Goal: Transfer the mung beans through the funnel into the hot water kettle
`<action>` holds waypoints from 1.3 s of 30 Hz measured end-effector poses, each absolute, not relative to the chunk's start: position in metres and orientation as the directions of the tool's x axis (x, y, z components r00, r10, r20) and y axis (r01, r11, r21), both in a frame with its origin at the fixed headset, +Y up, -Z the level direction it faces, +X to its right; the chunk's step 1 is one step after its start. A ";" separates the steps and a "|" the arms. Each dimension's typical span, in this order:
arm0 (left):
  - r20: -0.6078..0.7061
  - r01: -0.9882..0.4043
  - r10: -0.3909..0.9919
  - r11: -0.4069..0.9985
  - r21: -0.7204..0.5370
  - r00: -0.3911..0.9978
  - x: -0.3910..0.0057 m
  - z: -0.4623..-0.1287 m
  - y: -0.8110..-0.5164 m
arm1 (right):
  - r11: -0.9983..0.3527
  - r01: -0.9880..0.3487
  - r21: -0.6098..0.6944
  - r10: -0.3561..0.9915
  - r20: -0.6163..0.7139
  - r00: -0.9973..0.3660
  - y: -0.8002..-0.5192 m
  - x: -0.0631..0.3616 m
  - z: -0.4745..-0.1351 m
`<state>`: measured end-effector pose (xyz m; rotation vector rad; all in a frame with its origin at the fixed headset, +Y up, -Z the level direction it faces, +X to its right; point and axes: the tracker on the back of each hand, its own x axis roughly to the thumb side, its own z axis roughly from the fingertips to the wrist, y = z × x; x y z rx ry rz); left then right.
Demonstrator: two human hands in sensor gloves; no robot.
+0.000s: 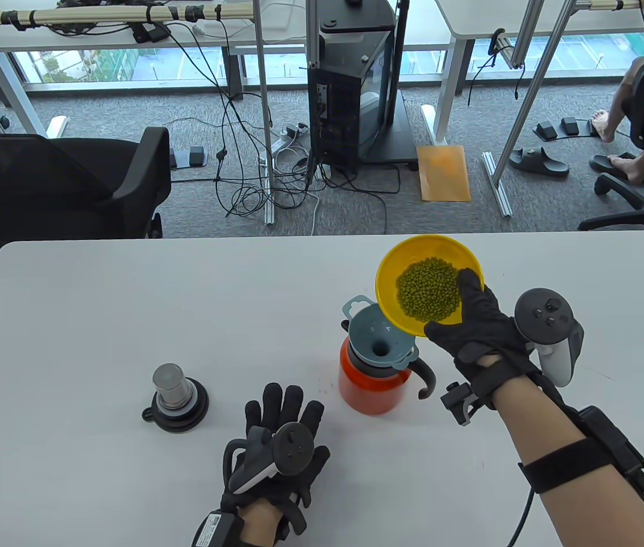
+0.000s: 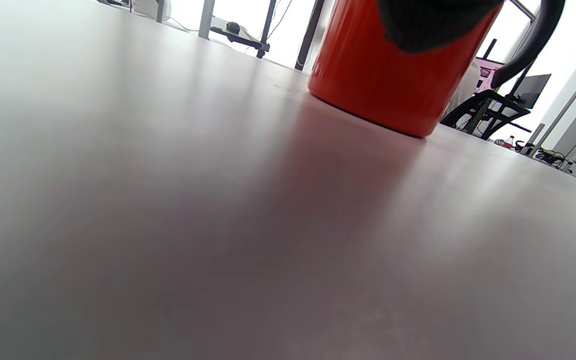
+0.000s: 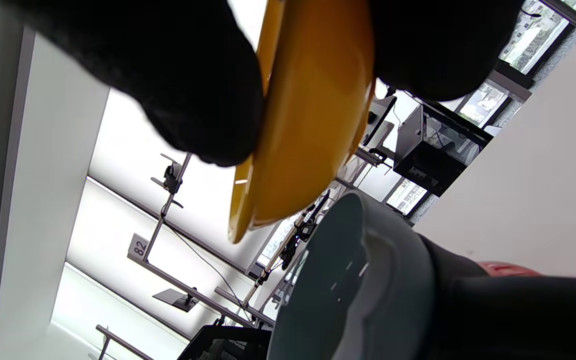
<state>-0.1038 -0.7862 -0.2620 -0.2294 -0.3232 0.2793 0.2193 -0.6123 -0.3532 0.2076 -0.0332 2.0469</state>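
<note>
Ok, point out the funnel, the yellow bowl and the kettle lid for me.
funnel (image 1: 380, 341), table view, inner grey slope beside its hole.
yellow bowl (image 1: 388, 279), table view, bare inner wall left of the beans.
kettle lid (image 1: 168, 379), table view, metal top.

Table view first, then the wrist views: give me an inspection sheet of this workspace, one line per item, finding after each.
Surface: white table, faint specks beside the kettle.
Job's things: orange kettle upright, grey-blue funnel seated in its mouth; yellow bowl of mung beans tilted, its rim over the funnel; no beans seen in the funnel.
Clutter: kettle lid standing apart, left of the kettle.
Hands: right hand grips the bowl's rim; left hand lies flat on the table, holding nothing.
Cables: a tangle on the floor behind the table; none seen on the table.
Surroundings: black chair, computer tower, a seated person at far right.
</note>
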 end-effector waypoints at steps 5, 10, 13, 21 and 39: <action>0.280 -0.238 0.311 0.934 -0.267 0.908 -0.104 -0.262 -0.786 | -0.538 -0.839 0.080 0.832 0.208 -0.514 -0.617 0.208 -0.354; 0.283 -0.240 0.314 0.934 -0.266 0.906 -0.104 -0.262 -0.786 | -0.581 -0.809 0.089 0.800 0.245 -0.548 -0.622 0.202 -0.356; 0.284 -0.243 0.317 0.933 -0.267 0.905 -0.105 -0.262 -0.786 | -0.631 -0.773 0.068 0.757 0.275 -0.593 -0.623 0.198 -0.356; 0.290 -0.248 0.324 0.930 -0.270 0.901 -0.104 -0.262 -0.786 | -0.736 -0.677 0.018 0.635 0.367 -0.680 -0.627 0.191 -0.355; 0.285 -0.272 0.352 0.919 -0.285 0.892 -0.104 -0.262 -0.786 | -0.833 -0.543 -0.104 0.421 0.518 -0.745 -0.625 0.182 -0.348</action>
